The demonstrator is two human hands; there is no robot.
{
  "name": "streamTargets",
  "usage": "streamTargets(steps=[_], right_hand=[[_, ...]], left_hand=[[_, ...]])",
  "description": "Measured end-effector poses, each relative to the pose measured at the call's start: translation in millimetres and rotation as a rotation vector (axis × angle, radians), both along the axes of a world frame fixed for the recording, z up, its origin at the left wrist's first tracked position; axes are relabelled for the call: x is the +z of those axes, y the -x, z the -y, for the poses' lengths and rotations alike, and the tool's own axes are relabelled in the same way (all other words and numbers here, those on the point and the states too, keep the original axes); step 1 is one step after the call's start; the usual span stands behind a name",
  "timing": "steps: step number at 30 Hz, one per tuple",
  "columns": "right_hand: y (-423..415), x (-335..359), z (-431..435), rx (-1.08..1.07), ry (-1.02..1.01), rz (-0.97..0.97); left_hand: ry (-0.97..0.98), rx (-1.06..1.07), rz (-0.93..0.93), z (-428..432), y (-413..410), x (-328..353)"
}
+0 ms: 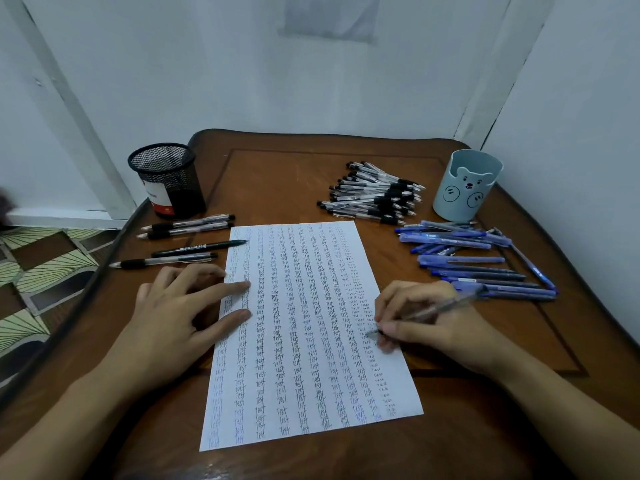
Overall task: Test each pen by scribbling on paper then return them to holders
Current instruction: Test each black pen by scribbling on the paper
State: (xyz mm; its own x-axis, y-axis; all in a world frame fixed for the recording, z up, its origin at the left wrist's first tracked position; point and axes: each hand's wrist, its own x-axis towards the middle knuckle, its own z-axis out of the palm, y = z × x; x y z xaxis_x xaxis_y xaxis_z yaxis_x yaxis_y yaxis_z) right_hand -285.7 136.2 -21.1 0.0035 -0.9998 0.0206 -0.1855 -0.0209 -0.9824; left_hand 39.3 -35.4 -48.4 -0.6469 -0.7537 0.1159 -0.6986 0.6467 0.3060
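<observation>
A white sheet of paper (311, 386) covered in columns of the word "test" lies in the middle of the table. My left hand (180, 313) rests flat on its left edge with fingers spread. My right hand (422, 323) grips a clear pen with a blue cap end (446, 304), its tip touching the paper's right margin. A black mesh holder (168, 180) stands at the back left. A light blue bear holder (465, 185) stands at the back right.
Several black-grip pens (377, 194) are piled behind the paper. Several blue pens (474, 261) lie at the right. A few pens (187, 242) lie left of the paper. The brown wooden table (277, 174) sits in a wall corner, with patterned floor at the left.
</observation>
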Motion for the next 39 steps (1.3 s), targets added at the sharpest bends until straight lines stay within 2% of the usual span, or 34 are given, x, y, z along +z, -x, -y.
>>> streamTargets(steps=[3, 9, 39], right_hand=[[1.0, 1.4, -0.3, 0.050, 0.042, -0.206], [-3.4, 0.9, 0.8, 0.035, 0.009, -0.264], [-2.1, -4.8, 4.8, 0.018, 0.037, -0.328]], left_hand=[[-0.003, 0.002, 0.007, -0.2, 0.2, -0.1], [-0.001, 0.003, 0.015, -1.4, 0.4, 0.5], [0.007, -0.003, -0.009, 0.3, 0.7, -1.6]])
